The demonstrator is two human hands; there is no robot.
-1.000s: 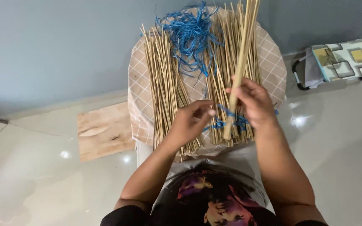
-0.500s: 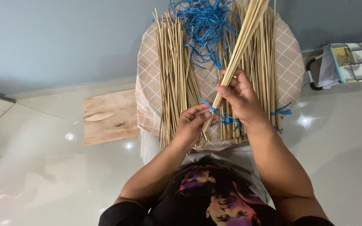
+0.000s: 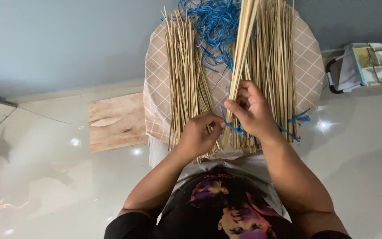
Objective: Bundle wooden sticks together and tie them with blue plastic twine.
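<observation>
My right hand (image 3: 252,110) grips a small bundle of thin bamboo sticks (image 3: 240,53) that stands up and away from me. My left hand (image 3: 200,133) pinches a blue plastic string (image 3: 233,127) at the bundle's lower end. Under both hands is a round table with a checked beige cloth (image 3: 310,66). On it lie a loose pile of sticks on the left (image 3: 184,84), another pile on the right (image 3: 275,71), and a tangle of blue strings (image 3: 215,22) at the far side.
A wooden board (image 3: 113,121) lies on the glossy floor to the left of the table. A patterned bag with a black frame (image 3: 368,62) sits at the right by the grey wall (image 3: 67,40).
The held bundle has swung from leaning right to nearly upright. My left hand has closed in on the blue string at its base. The view has shifted a little.
</observation>
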